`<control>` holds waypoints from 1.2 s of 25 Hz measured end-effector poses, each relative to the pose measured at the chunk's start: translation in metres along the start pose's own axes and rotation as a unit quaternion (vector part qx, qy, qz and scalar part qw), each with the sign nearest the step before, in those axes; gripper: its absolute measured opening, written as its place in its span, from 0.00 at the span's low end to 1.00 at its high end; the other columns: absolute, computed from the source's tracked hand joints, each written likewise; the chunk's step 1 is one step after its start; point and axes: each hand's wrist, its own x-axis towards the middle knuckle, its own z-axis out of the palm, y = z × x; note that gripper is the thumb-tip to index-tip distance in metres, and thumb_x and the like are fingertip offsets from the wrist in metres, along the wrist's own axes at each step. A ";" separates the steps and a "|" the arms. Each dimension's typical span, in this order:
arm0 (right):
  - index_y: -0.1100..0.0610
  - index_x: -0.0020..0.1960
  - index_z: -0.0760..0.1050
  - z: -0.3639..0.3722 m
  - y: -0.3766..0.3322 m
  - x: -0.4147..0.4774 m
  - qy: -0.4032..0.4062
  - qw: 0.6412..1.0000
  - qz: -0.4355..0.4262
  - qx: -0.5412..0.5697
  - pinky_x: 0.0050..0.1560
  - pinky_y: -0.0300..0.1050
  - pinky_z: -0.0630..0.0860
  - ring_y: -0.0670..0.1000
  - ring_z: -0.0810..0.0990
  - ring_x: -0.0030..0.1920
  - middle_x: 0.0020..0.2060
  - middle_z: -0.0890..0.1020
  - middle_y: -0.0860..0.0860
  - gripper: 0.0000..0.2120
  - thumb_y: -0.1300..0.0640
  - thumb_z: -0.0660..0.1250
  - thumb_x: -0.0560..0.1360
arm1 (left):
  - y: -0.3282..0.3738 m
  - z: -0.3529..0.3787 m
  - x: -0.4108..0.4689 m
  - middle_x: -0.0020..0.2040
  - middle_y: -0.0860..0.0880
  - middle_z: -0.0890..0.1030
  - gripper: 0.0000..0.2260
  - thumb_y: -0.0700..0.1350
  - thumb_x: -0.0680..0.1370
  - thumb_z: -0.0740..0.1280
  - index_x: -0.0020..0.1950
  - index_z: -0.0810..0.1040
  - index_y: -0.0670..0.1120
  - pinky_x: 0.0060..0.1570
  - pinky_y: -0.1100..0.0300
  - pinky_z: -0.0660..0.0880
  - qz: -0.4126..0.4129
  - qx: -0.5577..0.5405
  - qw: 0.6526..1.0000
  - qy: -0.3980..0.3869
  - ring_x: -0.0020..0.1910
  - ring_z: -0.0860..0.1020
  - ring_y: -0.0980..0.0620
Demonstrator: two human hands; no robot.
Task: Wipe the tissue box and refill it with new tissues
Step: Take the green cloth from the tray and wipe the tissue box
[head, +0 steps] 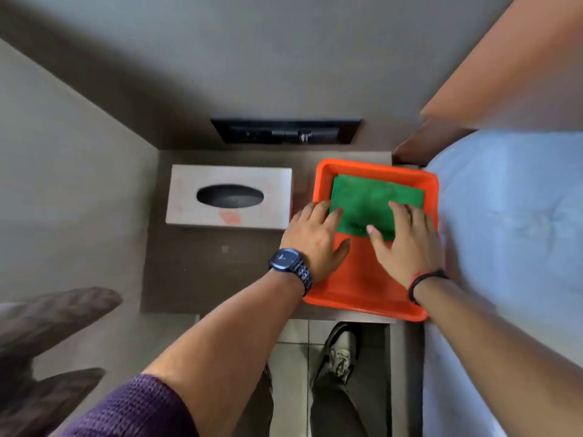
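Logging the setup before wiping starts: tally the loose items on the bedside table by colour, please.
White: 1, the tissue box
Orange: 1, the tray
Green: 1, the folded cloth in the tray, with the left hand and the right hand on it
Total: 3

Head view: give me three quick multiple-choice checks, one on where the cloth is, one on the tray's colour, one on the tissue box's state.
1. Where is the green cloth?
A. On the tissue box
B. In the tray
C. On the floor

2. What colour is the tray?
A. Blue
B. White
C. Orange

3. What shows at the slot of the tissue box?
A. Dark opening, no tissue sticking out
B. A tissue pulled halfway out
C. Slot taped shut

Key: 1 B, the cloth lies inside the tray under the left hand and right hand; 2 C, its rim and floor are orange; 3 A, the oval is dark and bare.
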 end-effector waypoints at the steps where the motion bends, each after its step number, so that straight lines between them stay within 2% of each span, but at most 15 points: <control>1: 0.58 0.65 0.70 0.013 0.006 0.013 -0.006 1.000 -0.007 -0.006 0.53 0.58 0.74 0.66 0.74 0.57 0.58 0.76 0.63 0.27 0.45 0.67 0.72 | -0.005 0.013 0.010 0.67 0.40 0.71 0.27 0.55 0.71 0.65 0.66 0.71 0.42 0.64 0.46 0.65 0.012 0.013 1.000 0.004 0.65 0.67 0.39; 4: 0.60 0.66 0.70 0.034 0.021 0.043 -0.016 0.999 -0.020 -0.033 0.59 0.60 0.72 0.65 0.72 0.61 0.62 0.74 0.63 0.26 0.46 0.66 0.73 | -0.019 0.041 0.031 0.75 0.40 0.57 0.33 0.56 0.73 0.61 0.74 0.59 0.42 0.71 0.49 0.50 0.014 0.069 0.998 0.005 0.74 0.53 0.42; 7: 0.59 0.69 0.67 0.055 0.033 0.056 -0.045 0.997 -0.035 -0.058 0.66 0.60 0.66 0.62 0.67 0.69 0.69 0.69 0.61 0.28 0.48 0.65 0.74 | -0.030 0.066 0.034 0.77 0.41 0.48 0.35 0.56 0.75 0.57 0.76 0.48 0.40 0.73 0.51 0.44 0.010 0.101 0.994 -0.029 0.75 0.45 0.46; 10: 0.58 0.72 0.63 0.059 0.040 0.070 -0.078 0.994 -0.039 -0.072 0.69 0.59 0.62 0.60 0.64 0.71 0.71 0.68 0.59 0.33 0.47 0.68 0.72 | -0.033 0.071 0.036 0.77 0.40 0.48 0.34 0.54 0.77 0.55 0.75 0.47 0.38 0.73 0.51 0.44 0.011 0.113 0.993 -0.043 0.75 0.44 0.45; 13: 0.56 0.69 0.67 0.060 0.039 0.082 -0.075 0.992 -0.017 -0.101 0.61 0.58 0.63 0.60 0.69 0.64 0.63 0.74 0.57 0.35 0.41 0.72 0.68 | -0.031 0.069 0.037 0.76 0.38 0.52 0.32 0.52 0.77 0.54 0.75 0.48 0.37 0.73 0.51 0.45 0.019 0.092 0.995 -0.039 0.75 0.47 0.44; 16: 0.52 0.63 0.73 0.055 0.031 0.097 -0.109 0.980 0.002 -0.165 0.57 0.55 0.63 0.60 0.70 0.58 0.56 0.75 0.57 0.32 0.38 0.73 0.65 | -0.034 0.065 0.040 0.75 0.38 0.55 0.31 0.51 0.78 0.54 0.75 0.50 0.36 0.73 0.51 0.47 0.026 0.077 0.996 -0.041 0.75 0.49 0.43; 19: 0.51 0.55 0.76 0.047 0.021 0.103 -0.134 0.973 -0.023 -0.188 0.57 0.54 0.63 0.59 0.72 0.56 0.54 0.76 0.55 0.25 0.39 0.74 0.63 | -0.036 0.058 0.042 0.75 0.39 0.57 0.30 0.51 0.78 0.54 0.75 0.51 0.36 0.73 0.52 0.47 0.035 0.058 0.997 -0.049 0.75 0.51 0.44; 21: 0.51 0.48 0.73 0.041 0.015 0.101 -0.161 0.972 -0.039 -0.169 0.54 0.52 0.68 0.59 0.77 0.53 0.51 0.79 0.55 0.18 0.42 0.73 0.65 | -0.040 0.049 0.043 0.75 0.40 0.57 0.29 0.51 0.79 0.54 0.75 0.51 0.37 0.72 0.53 0.48 0.050 0.039 0.996 -0.056 0.74 0.52 0.44; 22: 0.50 0.46 0.70 0.036 0.013 0.097 -0.179 0.970 -0.036 -0.158 0.48 0.50 0.71 0.60 0.79 0.51 0.49 0.81 0.55 0.17 0.44 0.72 0.66 | -0.042 0.042 0.042 0.75 0.39 0.57 0.29 0.51 0.79 0.56 0.75 0.52 0.38 0.72 0.52 0.49 0.058 0.026 0.996 -0.056 0.74 0.54 0.44; 24: 0.50 0.47 0.66 0.026 0.009 0.088 -0.184 0.972 -0.023 -0.146 0.39 0.47 0.70 0.62 0.81 0.46 0.46 0.83 0.56 0.16 0.46 0.71 0.68 | -0.052 0.022 0.038 0.74 0.37 0.60 0.29 0.52 0.77 0.59 0.74 0.57 0.39 0.71 0.50 0.55 0.067 -0.005 0.997 -0.041 0.72 0.60 0.41; 27: 0.48 0.49 0.63 -0.001 -0.015 0.071 -0.101 0.995 0.013 -0.015 0.38 0.50 0.73 0.64 0.81 0.44 0.44 0.82 0.59 0.21 0.50 0.74 0.67 | -0.084 -0.019 0.021 0.70 0.37 0.68 0.29 0.58 0.75 0.61 0.71 0.66 0.41 0.67 0.48 0.63 0.042 0.002 0.999 0.027 0.67 0.66 0.39; 30: 0.48 0.48 0.64 -0.017 -0.062 0.062 0.008 0.985 0.074 0.155 0.37 0.49 0.73 0.62 0.81 0.42 0.41 0.82 0.53 0.22 0.48 0.76 0.65 | -0.135 -0.054 0.007 0.69 0.39 0.69 0.37 0.67 0.71 0.61 0.71 0.65 0.44 0.65 0.46 0.65 -0.010 0.047 0.998 0.048 0.67 0.67 0.40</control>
